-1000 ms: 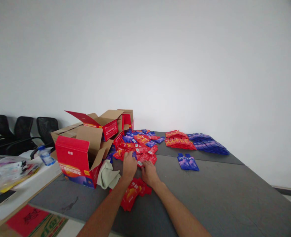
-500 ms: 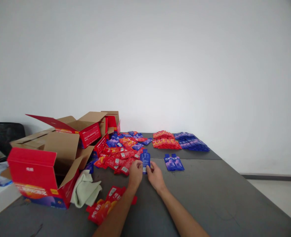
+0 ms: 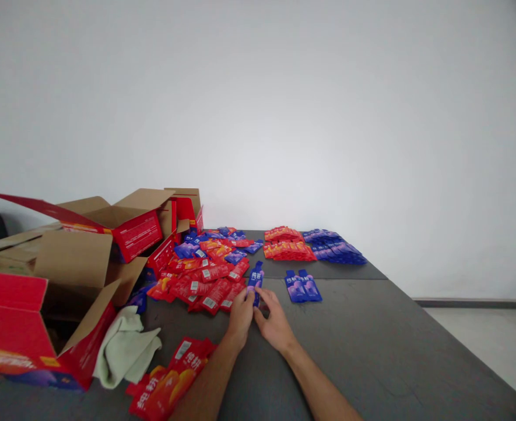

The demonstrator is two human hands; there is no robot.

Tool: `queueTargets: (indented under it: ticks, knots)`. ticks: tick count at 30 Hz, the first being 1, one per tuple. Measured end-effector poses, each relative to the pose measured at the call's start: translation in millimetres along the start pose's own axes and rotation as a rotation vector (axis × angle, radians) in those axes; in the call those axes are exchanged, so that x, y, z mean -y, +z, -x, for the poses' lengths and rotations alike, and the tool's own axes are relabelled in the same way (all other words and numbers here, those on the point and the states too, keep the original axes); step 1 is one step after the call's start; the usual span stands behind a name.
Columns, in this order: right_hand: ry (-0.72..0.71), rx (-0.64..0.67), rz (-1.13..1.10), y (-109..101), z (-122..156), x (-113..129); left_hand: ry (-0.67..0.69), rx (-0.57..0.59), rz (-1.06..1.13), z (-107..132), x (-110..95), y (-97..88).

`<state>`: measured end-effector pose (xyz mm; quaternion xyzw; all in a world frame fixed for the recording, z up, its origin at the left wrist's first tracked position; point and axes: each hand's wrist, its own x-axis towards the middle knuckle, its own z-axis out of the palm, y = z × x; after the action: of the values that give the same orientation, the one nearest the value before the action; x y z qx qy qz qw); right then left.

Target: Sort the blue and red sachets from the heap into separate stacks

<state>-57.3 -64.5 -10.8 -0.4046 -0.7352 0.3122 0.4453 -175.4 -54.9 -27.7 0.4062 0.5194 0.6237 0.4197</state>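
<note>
A small blue spouted pouch (image 3: 255,277) with purple fruit and white characters on its front is between my hands, cap end pointing away. My left hand (image 3: 240,318) pinches its lower left edge. The fingers of my right hand (image 3: 273,323) close on its lower right side, covering part of it. Two blue pouches (image 3: 302,286) lie side by side to the right of my hands. Left of them spreads a loose heap of red pouches (image 3: 209,286), with blue ones mixed in farther back. Several red pouches (image 3: 170,380) lie close by my left forearm.
Open red cartons (image 3: 78,345) with brown flaps stand along the left. A pale green cloth (image 3: 126,351) lies beside the nearest one. At the back are overlapping rows of red pouches (image 3: 288,250) and blue pouches (image 3: 339,250) on the dark table (image 3: 349,345).
The pouch in my hands has been turned from its text-covered back to its fruit-printed front. My view has shifted, so the cartons and cloth sit farther left and lower.
</note>
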Motion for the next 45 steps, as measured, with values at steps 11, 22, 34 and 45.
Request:
queueTargets:
  ticks: [11,22,34,45]
  knots:
    - [0.226,-0.28,-0.306,-12.0,-8.5,-16.2,-0.174,0.227,0.239,17.4,-19.0,0.3]
    - [0.248,-0.358,-0.363,-31.0,-16.0,-7.5,-0.308,0.336,-0.027,27.2,-23.9,-1.7]
    - [0.318,-0.328,-0.477,-35.4,-17.3,-19.8,-0.366,0.437,-0.178,28.9,-15.8,-3.3]
    - [0.339,-0.371,-0.289,-64.8,-25.5,-39.2,-0.294,0.261,-0.079,19.3,-13.2,13.5]
